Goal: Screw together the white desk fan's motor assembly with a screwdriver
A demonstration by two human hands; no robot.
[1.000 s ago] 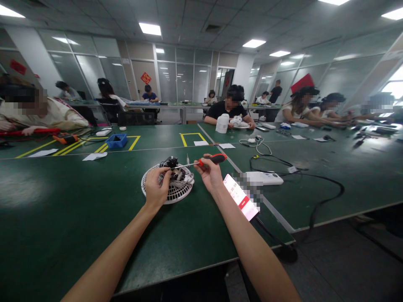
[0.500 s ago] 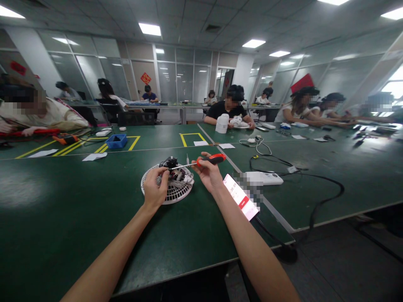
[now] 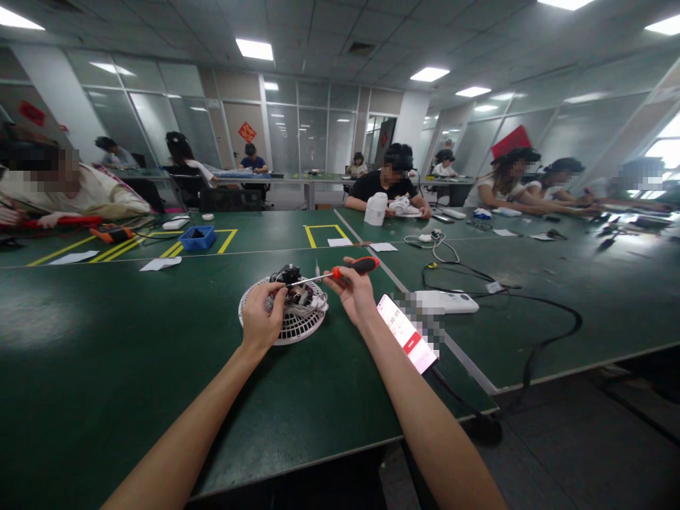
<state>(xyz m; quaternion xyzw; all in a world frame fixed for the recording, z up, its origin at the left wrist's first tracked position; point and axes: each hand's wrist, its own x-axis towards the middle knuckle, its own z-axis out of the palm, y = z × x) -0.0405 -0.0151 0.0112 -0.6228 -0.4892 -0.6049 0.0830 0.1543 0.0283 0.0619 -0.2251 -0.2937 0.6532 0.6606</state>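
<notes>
A round white fan grille (image 3: 295,331) lies on the green table before me, with a motor assembly (image 3: 304,296) and white wires on top of it. My right hand (image 3: 355,296) is closed around the handle of a red and black screwdriver (image 3: 363,266). Its shaft runs left, nearly level, to the motor assembly. Thumb and fingers of my left hand (image 3: 262,313) pinch together at the screwdriver's tip, by a black part (image 3: 287,273). Whatever they hold there is too small to make out. Behind the grille stands a thin pale pointed item (image 3: 317,269).
A lit phone (image 3: 408,334) lies beside my right forearm, near a white flat device (image 3: 449,302) and black cables (image 3: 552,303). Farther off are a blue bin (image 3: 196,239), paper slips (image 3: 161,263) and yellow tape marks. A person opposite (image 3: 390,185) handles white fan parts.
The screwdriver's handle has shifted very slightly left, and my right fingers have moved a little on it. My left hand keeps its pinch and the grille stays in place.
</notes>
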